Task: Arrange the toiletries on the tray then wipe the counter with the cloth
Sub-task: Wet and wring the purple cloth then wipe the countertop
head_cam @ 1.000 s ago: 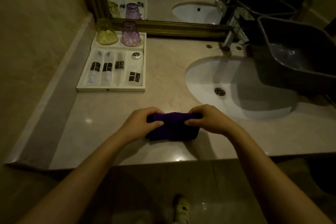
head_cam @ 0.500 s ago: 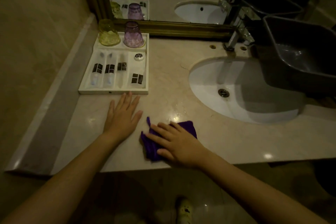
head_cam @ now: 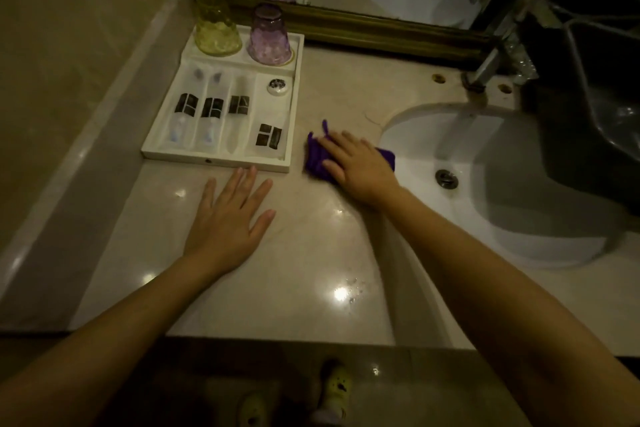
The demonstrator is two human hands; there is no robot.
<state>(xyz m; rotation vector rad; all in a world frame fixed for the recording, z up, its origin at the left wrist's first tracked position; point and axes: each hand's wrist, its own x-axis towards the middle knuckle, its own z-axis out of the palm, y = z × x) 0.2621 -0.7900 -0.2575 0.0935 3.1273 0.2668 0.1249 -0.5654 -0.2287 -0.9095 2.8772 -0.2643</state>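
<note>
Two hands flat on the marble worktop point(head_cam: 304, 253), left hand point(head_cam: 227, 218) spread near the white tray point(head_cam: 214, 159), right hand point(head_cam: 360, 166) pressing spread fingers on the purple cloth point(head_cam: 313, 159) beside the sink point(head_cam: 519, 225)

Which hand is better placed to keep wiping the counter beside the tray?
Right. The right hand lies flat on the cloth, between the tray and the sink. The left hand rests bare on the counter, holding nothing.
</note>
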